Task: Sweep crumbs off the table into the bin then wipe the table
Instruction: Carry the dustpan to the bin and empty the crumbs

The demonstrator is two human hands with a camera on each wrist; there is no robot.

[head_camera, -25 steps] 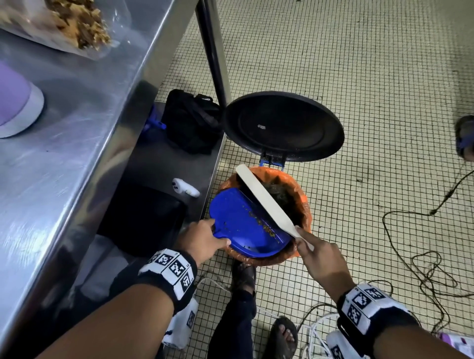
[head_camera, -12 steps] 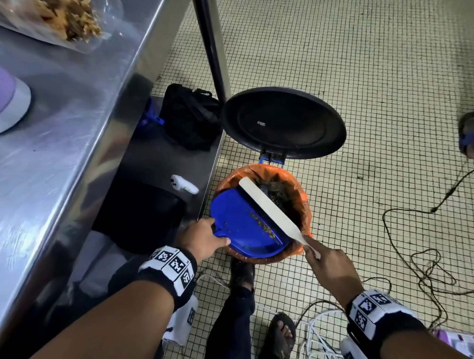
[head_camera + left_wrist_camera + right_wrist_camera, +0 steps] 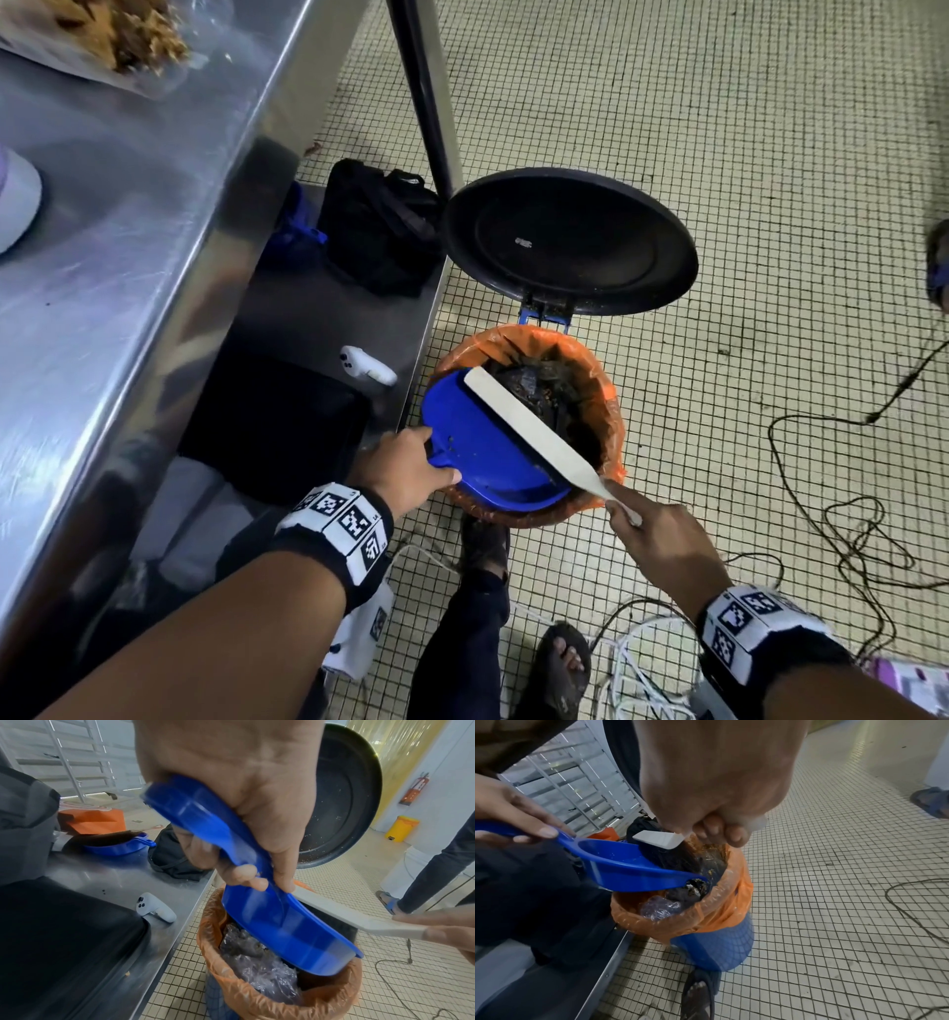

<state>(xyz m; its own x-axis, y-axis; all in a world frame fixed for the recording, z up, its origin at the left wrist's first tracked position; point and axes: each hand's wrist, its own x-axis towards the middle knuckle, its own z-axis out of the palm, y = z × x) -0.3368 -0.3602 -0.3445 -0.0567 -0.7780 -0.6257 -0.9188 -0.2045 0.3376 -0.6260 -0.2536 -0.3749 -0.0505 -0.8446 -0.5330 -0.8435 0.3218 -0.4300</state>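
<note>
We see the left hand (image 3: 405, 470) gripping a blue dustpan (image 3: 482, 452) tilted over the orange-lined bin (image 3: 606, 406); the right hand (image 3: 662, 545) grips a brush (image 3: 534, 431) sweeping it. Crumbs may spill past the bin's rim if the dustpan drifts off-centre.

The stainless-steel worktop (image 3: 133, 216) runs out of the head view's left edge, cutting off a clear bag of brown crumbs (image 3: 118, 41) and a white-rimmed lilac object (image 3: 13, 205). The blue plastic dustpan (image 3: 477, 457) hides the near half of the orange-lined bin's (image 3: 601, 390) mouth. The white-backed brush's (image 3: 534, 437) bristles are mostly hidden beneath its back. The right hand (image 3: 718, 780) is blurred in its wrist view, and its fingers cover the brush handle.
</note>
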